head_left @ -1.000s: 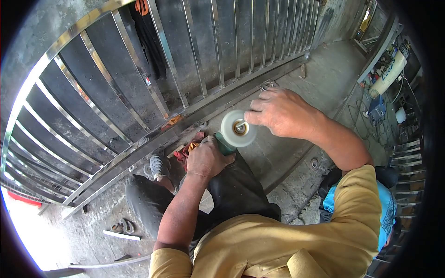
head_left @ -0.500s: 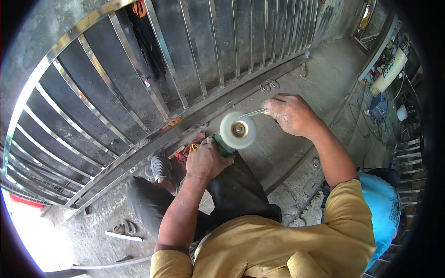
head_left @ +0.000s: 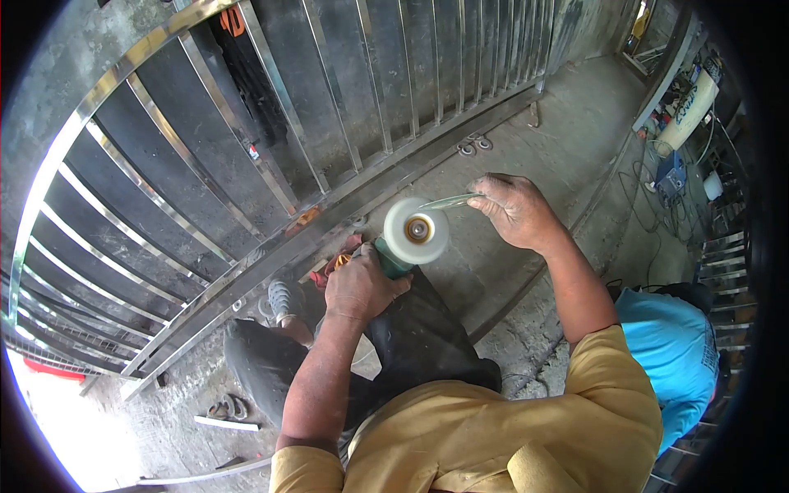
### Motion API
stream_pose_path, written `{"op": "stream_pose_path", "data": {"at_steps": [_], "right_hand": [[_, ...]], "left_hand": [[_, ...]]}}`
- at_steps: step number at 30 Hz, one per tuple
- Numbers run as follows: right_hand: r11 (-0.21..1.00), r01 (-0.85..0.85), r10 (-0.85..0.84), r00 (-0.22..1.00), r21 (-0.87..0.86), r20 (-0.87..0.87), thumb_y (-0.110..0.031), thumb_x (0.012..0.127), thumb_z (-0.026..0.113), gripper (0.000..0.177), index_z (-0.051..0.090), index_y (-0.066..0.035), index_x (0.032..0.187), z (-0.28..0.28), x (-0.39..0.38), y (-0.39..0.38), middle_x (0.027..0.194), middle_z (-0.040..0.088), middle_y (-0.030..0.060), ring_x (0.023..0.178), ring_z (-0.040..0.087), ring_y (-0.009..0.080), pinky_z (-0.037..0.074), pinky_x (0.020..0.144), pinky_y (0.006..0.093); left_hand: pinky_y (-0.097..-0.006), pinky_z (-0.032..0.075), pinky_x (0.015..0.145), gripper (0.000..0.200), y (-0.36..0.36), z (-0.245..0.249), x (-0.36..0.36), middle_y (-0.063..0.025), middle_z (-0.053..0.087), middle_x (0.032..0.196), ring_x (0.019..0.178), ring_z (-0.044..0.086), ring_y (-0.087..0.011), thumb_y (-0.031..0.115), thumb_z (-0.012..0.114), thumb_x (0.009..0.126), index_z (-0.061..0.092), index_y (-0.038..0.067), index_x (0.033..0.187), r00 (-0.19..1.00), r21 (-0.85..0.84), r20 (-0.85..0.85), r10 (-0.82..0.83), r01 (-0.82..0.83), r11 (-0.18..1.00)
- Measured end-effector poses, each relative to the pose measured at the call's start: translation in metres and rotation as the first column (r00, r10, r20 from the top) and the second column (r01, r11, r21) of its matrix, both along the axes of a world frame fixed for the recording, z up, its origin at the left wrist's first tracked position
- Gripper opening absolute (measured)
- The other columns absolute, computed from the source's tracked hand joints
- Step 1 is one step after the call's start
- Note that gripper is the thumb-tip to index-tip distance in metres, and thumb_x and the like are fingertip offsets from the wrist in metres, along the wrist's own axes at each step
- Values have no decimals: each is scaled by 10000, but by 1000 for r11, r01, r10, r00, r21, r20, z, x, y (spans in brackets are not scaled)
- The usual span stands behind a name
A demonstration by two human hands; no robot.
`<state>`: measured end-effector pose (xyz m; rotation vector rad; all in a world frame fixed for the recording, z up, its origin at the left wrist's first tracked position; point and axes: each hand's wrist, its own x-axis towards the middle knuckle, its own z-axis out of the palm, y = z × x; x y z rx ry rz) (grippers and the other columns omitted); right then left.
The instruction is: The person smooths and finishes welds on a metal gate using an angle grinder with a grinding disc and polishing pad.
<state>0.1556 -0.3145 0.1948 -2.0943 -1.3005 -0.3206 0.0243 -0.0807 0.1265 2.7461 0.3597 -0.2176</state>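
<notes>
Our left hand [head_left: 362,283] is closed tight around the green grinder [head_left: 393,260]. Its white wheel [head_left: 417,230] sits just above that hand, facing up. Our right hand [head_left: 514,209] pinches a thin metal tool [head_left: 448,200], whose tip reaches the wheel's top edge. We think the tool could slip off, and that hand could bump the wheel. If the grinder got switched on, the wheel might spin and hurt the right hand.

Beside the left hand lie a red cloth [head_left: 333,267] and our foot in a sandal [head_left: 283,297]. The shiny gate [head_left: 246,197] stands just past both hands, leaving little room. Small rings [head_left: 475,145] lie on the floor [head_left: 559,140] beyond the right hand. Another person in blue [head_left: 670,345] is near our right elbow.
</notes>
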Motion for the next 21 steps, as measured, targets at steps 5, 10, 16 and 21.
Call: {"op": "stream_pose_path", "data": {"at_steps": [5,10,16,21], "right_hand": [[999,20,-19,1000,36,-7,-127,924,658,149,591,-17,999,-9,-3,-1,856,651,169,771,639,396,504,640,438],[995,26,-22,999,96,-41,-129,930,656,144,575,-18,974,-15,-10,-2,820,629,169,731,621,397,484,609,439],[974,93,-74,993,207,-96,-147,945,657,156,569,-19,963,-38,-12,-1,740,591,147,636,580,309,470,589,379],[927,135,-62,975,351,-212,-203,978,639,184,590,-27,1003,-53,-12,6,732,601,88,630,534,163,468,615,302]], "left_hand": [[-436,557,847,803,-1,1,0,-204,718,977,939,713,-335,585,750,738,553,-29,1215,1000,-1,8,6,-6,1000],[-435,553,856,793,0,-1,0,-203,717,991,956,710,-331,573,759,735,561,-23,1218,1000,-16,5,15,-14,1000],[-438,547,872,789,0,1,-1,-205,716,1009,977,704,-339,561,760,738,556,-23,1227,1000,-25,-1,24,-24,999],[-439,547,871,787,1,1,-1,-209,715,1008,978,703,-339,564,748,742,554,-22,1230,1000,-25,2,21,-21,999]]}}
